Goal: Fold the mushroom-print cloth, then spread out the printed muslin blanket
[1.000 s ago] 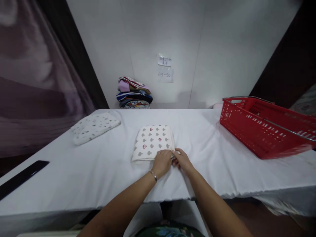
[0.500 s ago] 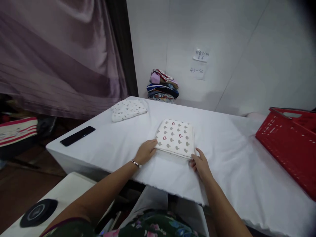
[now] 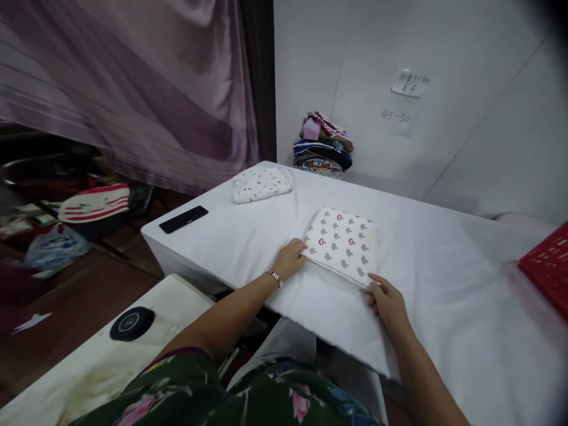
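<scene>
A folded white cloth (image 3: 339,245) with grey and red mushroom-like prints lies flat on the white-covered table (image 3: 426,284) in front of me. My left hand (image 3: 290,258) pinches its near left corner, with a bracelet on that wrist. At the near right corner, my right hand (image 3: 389,300) has its thumb on top and the other fingers curled below the edge, closed on the cloth. Farther back on the left rests a second folded white cloth (image 3: 261,184) with small dark prints, apart from both hands.
A black phone (image 3: 183,219) lies near the table's left edge. Folded fabrics (image 3: 323,145) are piled behind the table by the wall. A red plastic basket (image 3: 548,269) stands at the right. A black round object (image 3: 132,323) sits on a white surface at lower left.
My view has turned left, so the table and cloths appear farther right. My right thumb, raised beside the corner before, now presses on the cloth. The cloth stays nearly in place.
</scene>
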Demonstrator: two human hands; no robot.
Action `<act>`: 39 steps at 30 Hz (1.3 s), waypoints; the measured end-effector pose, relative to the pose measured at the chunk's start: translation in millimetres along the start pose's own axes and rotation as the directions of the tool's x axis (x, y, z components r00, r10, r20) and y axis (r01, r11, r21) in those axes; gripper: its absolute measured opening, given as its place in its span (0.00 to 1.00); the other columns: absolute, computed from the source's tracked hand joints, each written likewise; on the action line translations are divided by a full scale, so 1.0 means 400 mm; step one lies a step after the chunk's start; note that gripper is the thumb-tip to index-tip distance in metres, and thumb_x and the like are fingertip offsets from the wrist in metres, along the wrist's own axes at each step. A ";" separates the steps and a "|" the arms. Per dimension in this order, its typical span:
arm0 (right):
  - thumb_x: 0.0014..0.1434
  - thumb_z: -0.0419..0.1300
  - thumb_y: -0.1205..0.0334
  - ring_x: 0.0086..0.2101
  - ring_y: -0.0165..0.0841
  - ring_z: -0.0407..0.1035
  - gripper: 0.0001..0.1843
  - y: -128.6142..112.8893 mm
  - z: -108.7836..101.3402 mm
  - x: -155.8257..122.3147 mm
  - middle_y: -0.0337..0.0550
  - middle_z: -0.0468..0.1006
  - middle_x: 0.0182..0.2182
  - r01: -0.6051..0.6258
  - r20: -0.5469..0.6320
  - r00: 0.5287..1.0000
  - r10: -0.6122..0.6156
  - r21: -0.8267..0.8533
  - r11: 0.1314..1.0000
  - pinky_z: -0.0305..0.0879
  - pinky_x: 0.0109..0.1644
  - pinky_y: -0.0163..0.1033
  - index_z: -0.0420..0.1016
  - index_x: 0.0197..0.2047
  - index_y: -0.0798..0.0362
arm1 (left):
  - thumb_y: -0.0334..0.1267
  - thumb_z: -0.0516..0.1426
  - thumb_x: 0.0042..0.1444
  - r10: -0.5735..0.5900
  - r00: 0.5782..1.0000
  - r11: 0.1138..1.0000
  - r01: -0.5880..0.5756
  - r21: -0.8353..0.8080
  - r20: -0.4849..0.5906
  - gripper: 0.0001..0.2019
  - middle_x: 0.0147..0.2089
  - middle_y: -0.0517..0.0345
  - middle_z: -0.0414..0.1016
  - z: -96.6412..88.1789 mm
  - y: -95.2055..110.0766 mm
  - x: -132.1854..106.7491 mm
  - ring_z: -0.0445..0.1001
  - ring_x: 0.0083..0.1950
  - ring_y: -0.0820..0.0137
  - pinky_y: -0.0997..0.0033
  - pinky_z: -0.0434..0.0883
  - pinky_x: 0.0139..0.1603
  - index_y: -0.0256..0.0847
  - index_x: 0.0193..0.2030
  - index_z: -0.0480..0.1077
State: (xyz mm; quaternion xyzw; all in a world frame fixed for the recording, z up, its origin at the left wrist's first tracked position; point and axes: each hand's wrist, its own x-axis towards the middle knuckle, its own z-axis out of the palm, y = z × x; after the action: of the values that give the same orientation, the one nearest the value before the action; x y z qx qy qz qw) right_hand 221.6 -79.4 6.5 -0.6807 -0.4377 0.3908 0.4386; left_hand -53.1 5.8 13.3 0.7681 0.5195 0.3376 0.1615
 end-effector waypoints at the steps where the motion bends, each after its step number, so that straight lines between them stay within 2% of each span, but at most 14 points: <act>1: 0.50 0.55 0.49 0.13 0.25 0.56 0.29 -0.001 0.000 -0.001 0.34 0.67 0.15 -0.006 -0.007 1.000 0.006 -0.012 1.000 0.53 0.16 0.31 0.70 0.53 0.56 | 0.28 0.50 0.46 -0.004 1.000 1.000 0.004 0.006 0.005 0.16 0.46 0.57 0.69 -0.002 0.000 0.000 0.69 0.46 0.70 0.69 0.69 0.49 0.42 0.43 0.68; 6: 0.51 0.56 0.47 0.13 0.26 0.56 0.30 0.002 -0.005 -0.005 0.34 0.67 0.14 0.011 -0.021 1.000 -0.013 -0.079 0.997 0.54 0.17 0.32 0.70 0.53 0.56 | 0.28 0.50 0.47 -0.001 0.996 1.000 0.002 -0.007 0.089 0.18 0.49 0.57 0.68 -0.020 -0.006 0.001 0.70 0.45 0.71 0.70 0.69 0.49 0.43 0.46 0.68; 10: 0.51 0.55 0.45 0.16 0.29 0.60 0.31 0.008 -0.009 -0.005 0.36 0.68 0.15 0.028 -0.044 0.998 -0.035 -0.148 0.989 0.57 0.19 0.33 0.71 0.53 0.56 | 0.27 0.53 0.44 0.003 0.994 1.000 -0.004 0.012 0.105 0.20 0.53 0.55 0.69 -0.030 0.005 0.011 0.67 0.53 0.68 0.67 0.64 0.57 0.40 0.47 0.69; 13: 0.51 0.54 0.44 0.18 0.31 0.63 0.31 0.006 -0.009 -0.005 0.37 0.68 0.15 0.028 -0.055 0.998 -0.042 -0.227 0.973 0.58 0.21 0.34 0.71 0.53 0.56 | 0.33 0.52 0.51 0.053 0.997 0.998 -0.055 0.033 0.054 0.17 0.56 0.53 0.67 -0.010 0.036 0.029 0.63 0.57 0.69 0.67 0.60 0.61 0.39 0.48 0.68; 16: 0.52 0.53 0.44 0.18 0.32 0.64 0.31 0.001 -0.014 -0.002 0.37 0.70 0.16 0.055 -0.028 0.997 -0.069 -0.338 0.940 0.60 0.23 0.36 0.70 0.54 0.55 | 0.43 0.50 0.57 0.167 0.978 0.977 -0.181 0.110 0.128 0.16 0.59 0.53 0.64 0.031 0.070 0.061 0.57 0.62 0.66 0.61 0.54 0.64 0.41 0.50 0.68; 19: 0.54 0.50 0.44 0.20 0.34 0.67 0.29 0.000 -0.036 0.004 0.36 0.71 0.17 0.103 0.062 0.995 -0.083 -0.520 0.848 0.63 0.28 0.38 0.69 0.55 0.49 | 0.49 0.49 0.58 0.218 0.936 0.936 -0.282 0.213 0.278 0.21 0.65 0.52 0.56 0.069 0.088 0.096 0.48 0.67 0.61 0.52 0.46 0.65 0.42 0.53 0.65; 23: 0.54 0.48 0.42 0.28 0.39 0.70 0.28 -0.017 -0.077 0.010 0.43 0.75 0.28 0.225 0.140 0.973 -0.186 -0.768 0.600 0.65 0.31 0.42 0.70 0.53 0.45 | 0.52 0.44 0.59 0.161 0.896 0.918 -0.289 0.270 0.413 0.26 0.67 0.51 0.50 0.094 0.091 0.117 0.42 0.68 0.59 0.48 0.44 0.64 0.43 0.59 0.59; 25: 0.55 0.46 0.41 0.36 0.43 0.71 0.29 -0.050 -0.082 0.019 0.49 0.75 0.36 0.328 0.149 0.916 -0.372 -0.811 0.484 0.66 0.37 0.46 0.71 0.52 0.48 | 0.52 0.42 0.60 0.145 0.892 0.916 -0.284 0.282 0.427 0.26 0.68 0.51 0.48 0.098 0.088 0.114 0.40 0.69 0.59 0.48 0.43 0.64 0.43 0.61 0.56; 28: 0.57 0.46 0.44 0.47 0.45 0.66 0.28 -0.131 -0.043 0.052 0.51 0.69 0.50 0.510 0.173 0.768 -0.617 -0.747 0.427 0.65 0.46 0.48 0.68 0.54 0.49 | 0.52 0.42 0.60 0.165 0.901 0.909 -0.297 0.293 0.400 0.27 0.68 0.51 0.48 0.101 0.083 0.105 0.40 0.69 0.58 0.48 0.41 0.64 0.43 0.62 0.55; 31: 0.59 0.48 0.48 0.56 0.43 0.58 0.27 -0.194 0.041 0.117 0.50 0.61 0.59 0.686 0.252 0.645 -0.722 -0.607 0.401 0.60 0.54 0.47 0.63 0.58 0.51 | 0.52 0.43 0.60 0.187 0.912 0.908 -0.303 0.289 0.365 0.26 0.67 0.50 0.50 0.099 0.079 0.097 0.41 0.68 0.58 0.48 0.42 0.64 0.43 0.61 0.56; 32: 0.59 0.48 0.48 0.58 0.43 0.54 0.28 -0.201 0.069 0.144 0.51 0.58 0.60 0.714 0.298 0.629 -0.718 -0.586 0.383 0.57 0.56 0.48 0.62 0.59 0.52 | 0.52 0.43 0.60 0.188 0.916 0.910 -0.299 0.287 0.355 0.26 0.67 0.50 0.51 0.097 0.079 0.095 0.42 0.68 0.58 0.48 0.43 0.64 0.43 0.61 0.56; 34: 0.60 0.46 0.49 0.61 0.45 0.48 0.29 -0.190 0.113 0.196 0.54 0.55 0.62 0.718 0.385 0.646 -0.660 -0.600 0.352 0.53 0.59 0.51 0.60 0.60 0.57 | 0.52 0.43 0.60 0.193 0.925 0.913 -0.291 0.285 0.327 0.26 0.66 0.50 0.52 0.090 0.080 0.089 0.44 0.68 0.59 0.48 0.45 0.64 0.43 0.61 0.56; 37: 0.62 0.43 0.50 0.62 0.47 0.44 0.28 -0.139 0.141 0.245 0.52 0.55 0.62 0.572 0.398 0.796 -0.455 -0.740 0.354 0.46 0.60 0.57 0.59 0.61 0.54 | 0.49 0.46 0.60 0.232 0.937 0.906 -0.306 0.292 0.260 0.23 0.66 0.52 0.55 0.078 0.081 0.081 0.45 0.68 0.61 0.49 0.46 0.65 0.44 0.60 0.57; 39: 0.63 0.43 0.51 0.63 0.46 0.41 0.28 -0.111 0.144 0.253 0.50 0.51 0.64 0.522 0.399 0.838 -0.371 -0.783 0.338 0.42 0.61 0.56 0.57 0.62 0.53 | 0.48 0.47 0.59 0.246 0.941 0.905 -0.310 0.292 0.234 0.23 0.65 0.51 0.56 0.073 0.078 0.078 0.47 0.68 0.60 0.49 0.47 0.65 0.44 0.60 0.57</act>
State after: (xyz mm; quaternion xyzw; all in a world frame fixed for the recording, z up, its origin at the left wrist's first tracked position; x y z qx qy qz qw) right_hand 189.2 40.6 15.4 -0.6271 -0.7735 0.0274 0.0876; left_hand -4.4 24.4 21.8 0.8793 0.4348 0.1916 0.0320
